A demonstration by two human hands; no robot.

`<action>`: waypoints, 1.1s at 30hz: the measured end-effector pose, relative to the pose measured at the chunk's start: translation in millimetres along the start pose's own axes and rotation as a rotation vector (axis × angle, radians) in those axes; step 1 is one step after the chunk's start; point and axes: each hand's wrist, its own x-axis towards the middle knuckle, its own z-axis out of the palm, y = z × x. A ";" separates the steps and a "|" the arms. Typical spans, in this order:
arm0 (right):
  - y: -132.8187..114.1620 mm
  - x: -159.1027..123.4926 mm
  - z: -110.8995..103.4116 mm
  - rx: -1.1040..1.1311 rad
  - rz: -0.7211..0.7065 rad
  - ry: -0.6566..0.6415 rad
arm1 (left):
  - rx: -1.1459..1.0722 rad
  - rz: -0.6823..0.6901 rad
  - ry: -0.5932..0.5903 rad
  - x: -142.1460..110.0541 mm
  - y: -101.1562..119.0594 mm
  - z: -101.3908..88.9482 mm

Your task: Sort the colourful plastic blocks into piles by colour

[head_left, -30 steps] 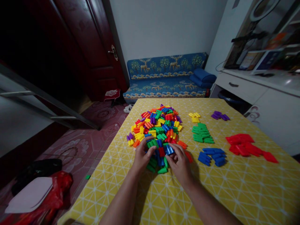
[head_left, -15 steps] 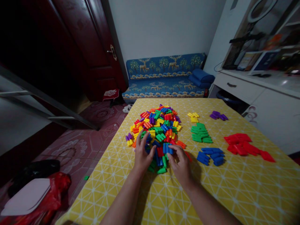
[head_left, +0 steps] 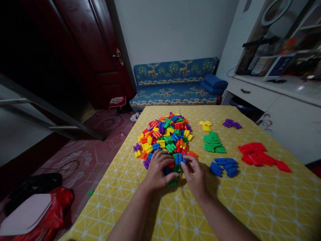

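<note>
My right hand point(head_left: 195, 172) pinches a blue plastic bullet-shaped building block point(head_left: 178, 158) at the near edge of a mixed heap point(head_left: 171, 138). Opposite it, my left hand point(head_left: 158, 170) curls over the heap's near-left part, its thumb reaching toward the right hand. What lies under those fingers is mostly covered; a bit of a red block point(head_left: 171, 165) and a green block point(head_left: 172, 183) show beside them. Right of my hands lie sorted groups: blue blocks point(head_left: 224, 166), green blocks point(head_left: 213, 142), yellow blocks point(head_left: 206, 126), purple blocks point(head_left: 232, 123) and red blocks point(head_left: 260, 155).
A yellow patterned cloth point(head_left: 120, 209) covers the table. Behind it stands a blue sofa point(head_left: 173, 85), with a white cabinet point(head_left: 293, 124) to the right. On the floor at left are a red bag point(head_left: 60, 204) and a pale lid point(head_left: 27, 212).
My left hand has come down and nearer, its spread fingers now curled over the blocks. The right hand keeps its pinch on the blue block. The view has shifted slightly.
</note>
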 end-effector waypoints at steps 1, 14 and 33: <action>0.2 1.1 -1.0 -0.002 -0.002 0.010 | 0.018 0.011 -0.050 0.7 0.9 -0.3; -10.4 15.3 -34.0 -0.196 -0.139 -0.292 | 0.089 -0.087 0.016 -1.1 -5.4 -2.9; -26.8 3.4 -7.4 -0.493 -0.343 -0.536 | 0.186 -0.117 -0.135 -0.7 1.8 -19.7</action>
